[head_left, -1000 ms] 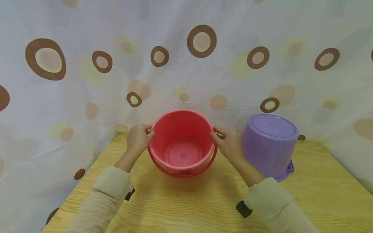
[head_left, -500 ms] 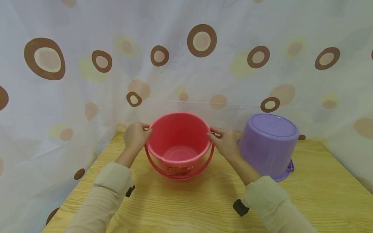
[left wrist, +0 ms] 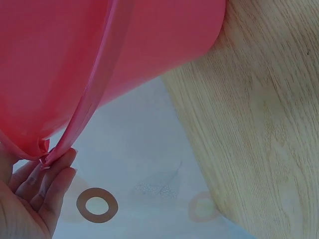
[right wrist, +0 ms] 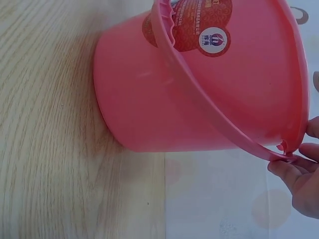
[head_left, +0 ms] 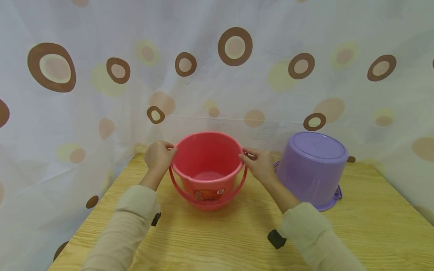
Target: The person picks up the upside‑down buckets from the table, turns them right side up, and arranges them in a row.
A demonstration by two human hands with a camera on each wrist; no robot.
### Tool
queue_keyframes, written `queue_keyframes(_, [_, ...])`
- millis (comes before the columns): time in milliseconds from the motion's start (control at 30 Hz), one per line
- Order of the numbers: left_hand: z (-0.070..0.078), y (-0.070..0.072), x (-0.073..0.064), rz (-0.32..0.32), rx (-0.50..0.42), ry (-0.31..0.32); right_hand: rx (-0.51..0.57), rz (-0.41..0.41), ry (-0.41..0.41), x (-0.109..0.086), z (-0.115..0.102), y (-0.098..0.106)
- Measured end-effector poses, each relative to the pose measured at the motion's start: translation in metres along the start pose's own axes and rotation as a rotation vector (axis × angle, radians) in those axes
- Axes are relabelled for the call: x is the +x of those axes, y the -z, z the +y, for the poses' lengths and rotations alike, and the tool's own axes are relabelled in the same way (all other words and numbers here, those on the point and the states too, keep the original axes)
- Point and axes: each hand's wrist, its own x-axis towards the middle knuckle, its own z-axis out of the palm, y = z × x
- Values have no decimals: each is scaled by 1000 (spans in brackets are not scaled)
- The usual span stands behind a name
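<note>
A red plastic bucket (head_left: 208, 184) stands upright, mouth up, near the middle of the table; a label (left wrist: 30, 30)-free side shows in the left wrist view. Its handle (head_left: 183, 192) hangs down across the front, below a printed label (head_left: 207, 194). My left hand (head_left: 158, 158) pinches the rim at the left handle joint, thumb on the rim and fingers beneath. On the opposite side, my right hand (head_left: 261, 165) grips the rim at the other joint; the right wrist view shows its fingers (right wrist: 286, 172) under the handle end.
To the right, a purple bucket (head_left: 312, 173) stands upside down on the wooden table (head_left: 217, 241), close to my right forearm. A patterned curtain (head_left: 210, 86) hangs behind and at both sides.
The red bucket has tipped back from leaning toward me to upright, and its label has come into view. Both hands have kept hold of the rim and shifted slightly left.
</note>
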Motion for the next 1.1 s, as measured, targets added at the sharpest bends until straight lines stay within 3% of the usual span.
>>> queue_keyframes(600, [-5, -6, -3, 12, -47, 12, 41, 34, -10, 6, 9, -7])
queue_keyframes(1100, [-13, -7, -7, 22, -104, 18, 100, 49, 91, -1, 14, -10])
